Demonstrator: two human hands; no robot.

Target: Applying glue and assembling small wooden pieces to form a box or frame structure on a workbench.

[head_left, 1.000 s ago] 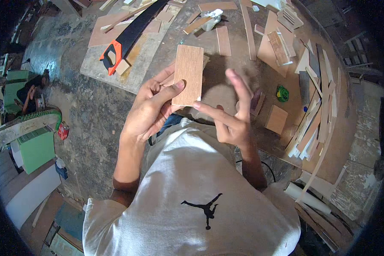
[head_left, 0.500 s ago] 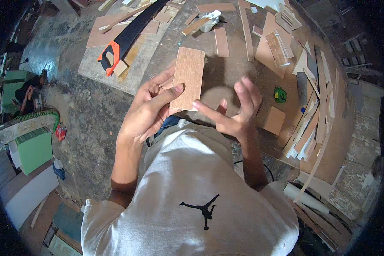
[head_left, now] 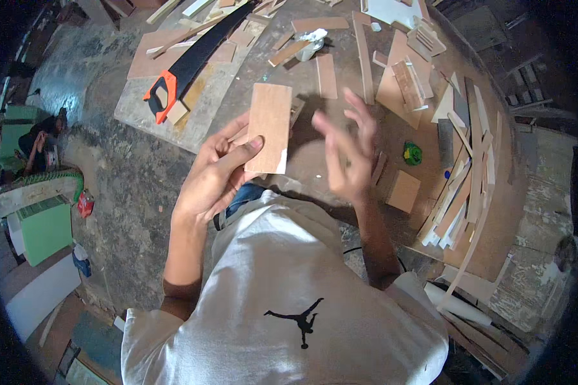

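Note:
My left hand (head_left: 219, 165) is closed around a thin rectangular wooden piece (head_left: 270, 122), thumb on its upper face and fingers beneath. It is light brown, held upright in the view, with a white patch (head_left: 282, 160) at its lower right corner. Another piece of wood shows partly behind its right edge. My right hand (head_left: 350, 157) is raised to the right of the piece, apart from it, fingers spread and slightly blurred. I see nothing in it. Beyond them on the table lies a wooden strip (head_left: 326, 76).
A handsaw (head_left: 192, 61) with an orange and black handle lies at the far left of the table. A green tape measure (head_left: 412, 153) and a small square board (head_left: 404, 191) are at the right. Stacked wood strips (head_left: 464, 186) line the right edge. A white crumpled bag (head_left: 311, 46) sits farther back.
My right hand has lifted off the piece's lower right corner and moved right and up. A white patch now shows at that corner. The held piece has shifted slightly left and down.

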